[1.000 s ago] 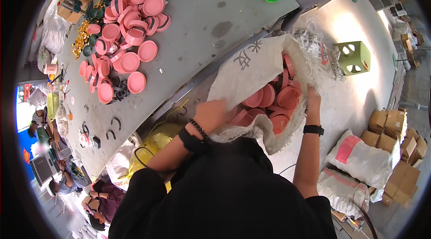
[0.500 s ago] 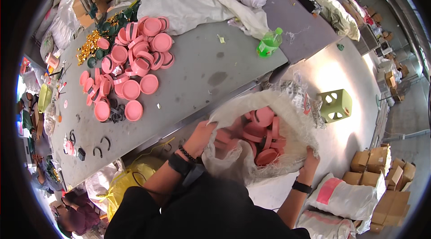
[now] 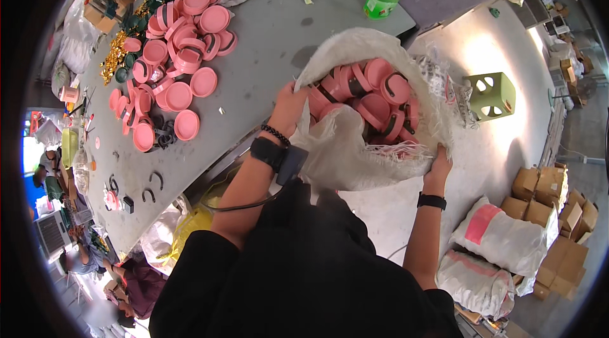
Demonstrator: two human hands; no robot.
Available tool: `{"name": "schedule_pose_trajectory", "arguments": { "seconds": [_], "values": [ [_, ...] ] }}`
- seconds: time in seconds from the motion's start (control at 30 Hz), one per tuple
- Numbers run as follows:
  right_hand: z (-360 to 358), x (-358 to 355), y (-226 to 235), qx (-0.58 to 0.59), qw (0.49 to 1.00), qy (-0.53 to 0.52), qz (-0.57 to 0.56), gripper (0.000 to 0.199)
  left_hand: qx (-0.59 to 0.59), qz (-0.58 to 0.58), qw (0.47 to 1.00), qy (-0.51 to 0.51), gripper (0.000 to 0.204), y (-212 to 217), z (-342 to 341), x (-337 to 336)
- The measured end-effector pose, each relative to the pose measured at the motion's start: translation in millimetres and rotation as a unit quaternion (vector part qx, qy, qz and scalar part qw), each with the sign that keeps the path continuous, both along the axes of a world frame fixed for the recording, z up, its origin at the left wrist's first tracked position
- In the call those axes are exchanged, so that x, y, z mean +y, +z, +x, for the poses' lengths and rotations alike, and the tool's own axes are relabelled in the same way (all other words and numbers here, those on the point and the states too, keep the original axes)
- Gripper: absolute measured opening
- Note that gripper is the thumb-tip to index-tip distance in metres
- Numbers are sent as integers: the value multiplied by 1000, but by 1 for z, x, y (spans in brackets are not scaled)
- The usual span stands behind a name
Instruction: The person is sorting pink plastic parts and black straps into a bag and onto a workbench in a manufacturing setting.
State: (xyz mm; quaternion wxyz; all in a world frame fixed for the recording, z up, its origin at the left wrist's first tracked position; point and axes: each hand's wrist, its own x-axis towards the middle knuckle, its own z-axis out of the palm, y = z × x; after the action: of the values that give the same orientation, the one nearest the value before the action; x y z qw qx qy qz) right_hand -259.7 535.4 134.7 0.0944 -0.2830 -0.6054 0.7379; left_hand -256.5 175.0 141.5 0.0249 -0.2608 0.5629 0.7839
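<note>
Left grip (image 3: pixel 290 104): you are clamping the white sack (image 3: pixel 333 154) by its rim at nine o'clock.
Right grip (image 3: pixel 439 163): you are clamping that rim at four.
Sack: it is gaping at your one o'clock, holding pink round pieces (image 3: pixel 372 109).
Counter (image 3: pixel 266 27): it is carrying more at eleven.

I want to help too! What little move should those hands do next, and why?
Maybe tip the sack a little toward the table: the left hand and right hand hold its open rim, pink pieces show inside, and a pile of similar pieces lies on the tabletop.
</note>
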Motion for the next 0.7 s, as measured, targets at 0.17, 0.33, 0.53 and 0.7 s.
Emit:
{"name": "schedule_pose_trajectory", "arguments": {
  "seconds": [0.17, 0.33, 0.53, 0.7],
  "values": [
    [7, -5, 7, -18, 999, 24, 35, 36, 3, -5, 1000, 17, 34, 0, 17, -3],
    [23, -22, 15, -10, 993, 33, 109, 40, -46, -119, 990, -56, 50, 23, 51, -15],
    [42, -43, 16, 81, 829, -57, 551, 51, 27, -374, 923, -88, 52, 14, 109, -20],
    [90, -123, 70, 188, 711, 485, 474, 53, 34, -226, 973, -19, 38, -1, 116, -19]
  ]
}}
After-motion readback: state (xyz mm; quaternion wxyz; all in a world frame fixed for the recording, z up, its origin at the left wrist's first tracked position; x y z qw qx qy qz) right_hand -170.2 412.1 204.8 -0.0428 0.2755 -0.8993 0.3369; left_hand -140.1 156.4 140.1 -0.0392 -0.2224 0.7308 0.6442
